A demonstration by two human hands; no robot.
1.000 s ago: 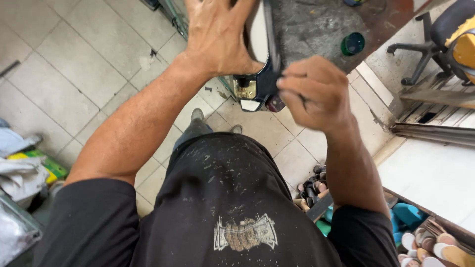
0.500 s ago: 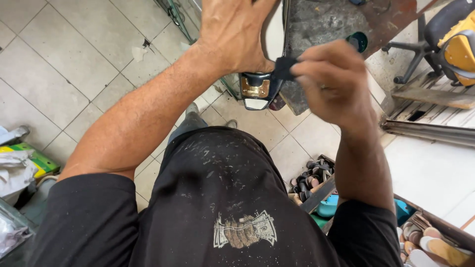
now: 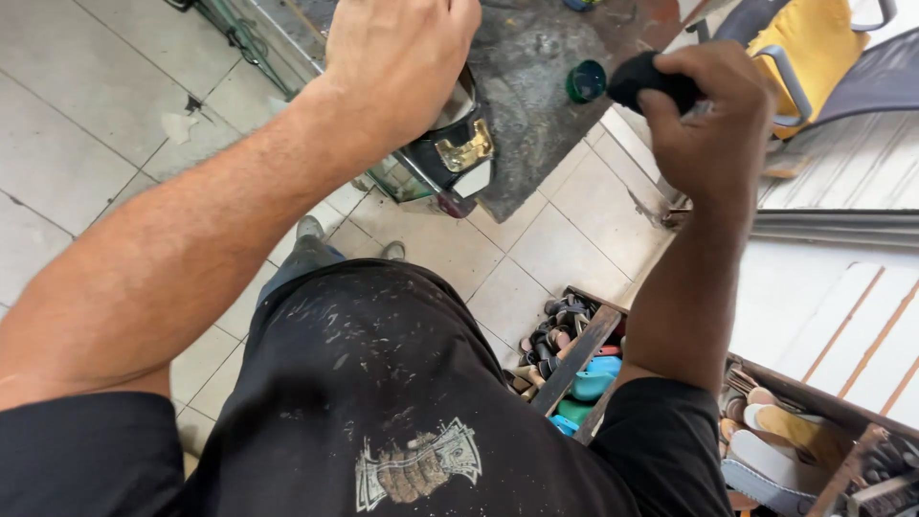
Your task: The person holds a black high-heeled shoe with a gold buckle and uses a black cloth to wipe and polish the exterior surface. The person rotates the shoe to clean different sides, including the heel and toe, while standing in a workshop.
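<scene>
Gripping black shoe (image 3: 450, 153) under L hand (image 3: 397, 57) fingers; R hand (image 3: 713, 124) fisted round dark handle (image 3: 651, 81).

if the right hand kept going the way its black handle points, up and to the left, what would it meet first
Probably the small round green lid on the worn grey work surface: it lies just beyond the tip of the black tool handle gripped in the right hand. Height above it is unclear.

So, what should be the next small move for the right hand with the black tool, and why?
Probably bring the right hand back left toward the dark shoe. That hand is closed around a black tool handle and is raised away from the shoe, while the left hand presses the shoe down on the grey work surface, so it looks steadied and ready.
</scene>
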